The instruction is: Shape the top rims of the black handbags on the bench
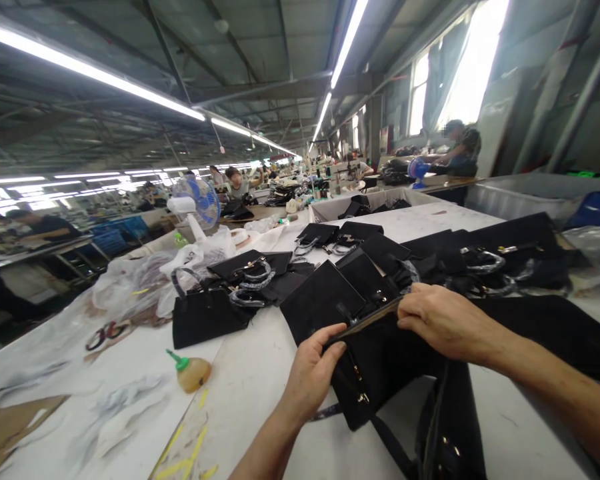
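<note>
Between my hands is a black handbag piece point(380, 360) with gold metal fittings on its face. My left hand point(313, 370) pinches the left end of its upper edge between thumb and fingers. At the right end of that edge, my right hand point(440, 320) grips with bent fingers. A brownish inner layer shows along the held edge. Below hangs another black part point(453, 420) with straps, close to my body; how it joins the held piece I cannot make out. Right behind the held edge lie black panels point(320, 300) on the white table point(260, 393).
Several black handbags with wrapped handles, such as one handbag point(207, 317), lie across the table. A glue bottle point(194, 373) with a green nozzle, scissors point(107, 335), clear plastic wrapping point(145, 273) and a blue fan point(203, 200) are at left. A co-worker point(463, 150) sits far right.
</note>
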The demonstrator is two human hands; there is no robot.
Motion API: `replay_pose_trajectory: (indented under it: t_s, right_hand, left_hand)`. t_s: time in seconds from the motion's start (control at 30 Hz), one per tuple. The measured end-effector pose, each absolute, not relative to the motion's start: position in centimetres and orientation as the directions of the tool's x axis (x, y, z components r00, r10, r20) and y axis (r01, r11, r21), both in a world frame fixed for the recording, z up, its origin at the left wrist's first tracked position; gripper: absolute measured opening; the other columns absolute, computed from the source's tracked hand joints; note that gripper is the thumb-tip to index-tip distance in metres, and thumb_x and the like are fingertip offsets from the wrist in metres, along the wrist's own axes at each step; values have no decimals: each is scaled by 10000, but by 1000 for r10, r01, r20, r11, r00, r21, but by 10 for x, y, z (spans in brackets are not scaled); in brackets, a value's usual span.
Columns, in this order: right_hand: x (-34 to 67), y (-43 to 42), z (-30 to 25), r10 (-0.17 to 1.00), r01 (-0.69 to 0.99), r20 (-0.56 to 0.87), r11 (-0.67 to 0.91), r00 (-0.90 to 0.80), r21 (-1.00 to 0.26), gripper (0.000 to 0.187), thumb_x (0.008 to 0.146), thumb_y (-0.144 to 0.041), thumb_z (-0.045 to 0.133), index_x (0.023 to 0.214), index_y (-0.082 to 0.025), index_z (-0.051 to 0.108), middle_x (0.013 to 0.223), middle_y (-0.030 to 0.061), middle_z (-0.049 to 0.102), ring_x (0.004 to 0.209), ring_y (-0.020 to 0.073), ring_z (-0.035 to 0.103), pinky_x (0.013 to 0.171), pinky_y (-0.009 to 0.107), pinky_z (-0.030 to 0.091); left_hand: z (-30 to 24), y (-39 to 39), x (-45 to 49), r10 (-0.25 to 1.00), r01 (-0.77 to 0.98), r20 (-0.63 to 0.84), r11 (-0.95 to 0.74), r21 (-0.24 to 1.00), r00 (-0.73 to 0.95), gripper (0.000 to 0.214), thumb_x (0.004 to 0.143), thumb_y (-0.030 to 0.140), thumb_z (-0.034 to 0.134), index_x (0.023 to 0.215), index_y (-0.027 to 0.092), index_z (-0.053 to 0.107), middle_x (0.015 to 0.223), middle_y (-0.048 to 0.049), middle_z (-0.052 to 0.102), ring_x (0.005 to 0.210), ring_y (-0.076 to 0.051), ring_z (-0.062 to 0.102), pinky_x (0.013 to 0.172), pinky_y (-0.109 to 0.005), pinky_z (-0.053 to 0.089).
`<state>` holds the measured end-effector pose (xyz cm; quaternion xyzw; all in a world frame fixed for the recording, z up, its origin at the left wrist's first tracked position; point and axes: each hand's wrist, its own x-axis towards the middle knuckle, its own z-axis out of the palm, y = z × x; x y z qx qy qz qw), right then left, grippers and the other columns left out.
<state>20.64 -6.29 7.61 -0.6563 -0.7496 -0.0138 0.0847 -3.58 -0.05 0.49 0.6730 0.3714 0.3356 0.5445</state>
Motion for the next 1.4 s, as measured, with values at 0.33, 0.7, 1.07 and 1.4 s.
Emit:
replay_pose_trajectory:
  t_s: [0.33, 0.7, 1.07, 1.4]
  right_hand:
    - [203, -50, 76, 989, 996, 122, -86, 82, 30, 208, 900, -242, 527, 740, -223, 658, 770, 52, 649, 777, 213, 595, 629, 301, 376]
    - [200, -52, 69, 967, 989, 254, -66, 30, 132, 214, 913, -238, 523, 725, -218, 622, 753, 48, 660, 779, 233, 577, 655, 332, 368]
    - [200, -51, 67, 957, 990, 290, -45, 5, 130, 213, 920, -235, 518, 734, -200, 615, 776, 66, 667, 827, 242, 563, 682, 360, 344]
    - [197, -51, 69, 933, 990, 353, -106, 65, 98, 38, 885, -236, 610, 883, -199, 615, 736, 45, 629, 698, 207, 553, 607, 309, 327]
  left_hand:
    - [5, 3, -23, 851, 53, -20, -10, 999, 524, 342, 790, 283, 647, 1116, 187, 674, 973, -53, 737, 827, -166, 652, 742, -255, 507]
    - [0, 11, -23, 861, 53, -13, -16, 998, 508, 356, 790, 298, 651, 1131, 197, 667, 991, -51, 732, 878, -176, 653, 798, -271, 509]
    - [1, 9, -23, 856, 44, -13, -11, 999, 517, 343, 795, 304, 654, 1115, 184, 674, 984, -55, 731, 872, -179, 657, 795, -275, 518]
    - [9, 4, -21, 859, 7, -43, 46, 999, 510, 327, 759, 279, 676, 1064, 158, 684, 902, -47, 733, 792, -145, 649, 722, -224, 508]
